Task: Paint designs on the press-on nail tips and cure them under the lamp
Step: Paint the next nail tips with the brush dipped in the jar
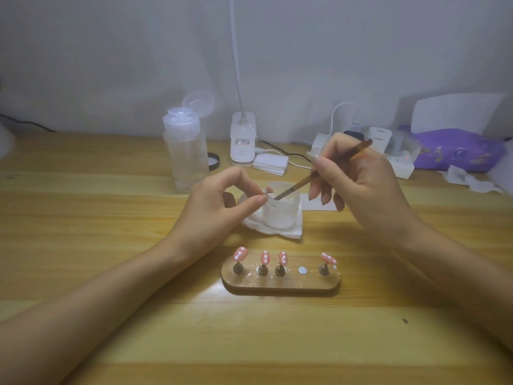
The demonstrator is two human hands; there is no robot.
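My left hand [222,201] pinches a small stand with a pink nail tip [268,190] between thumb and forefinger, just left of a frosted glass jar [281,211]. My right hand [358,182] grips a brown nail brush [322,170], its bristle end dipped into the jar's mouth. In front lies an oval wooden holder [280,283] carrying several pink nail tips [240,254] with white dots on metal stands. One round magnet spot [302,270] on the holder is bare.
The jar sits on a folded white tissue [288,232]. Behind stand a clear pump bottle [186,151] with open lid, a white clip lamp base [243,140], cotton pads [270,163], a power strip with chargers [399,159] and a purple pouch [458,151].
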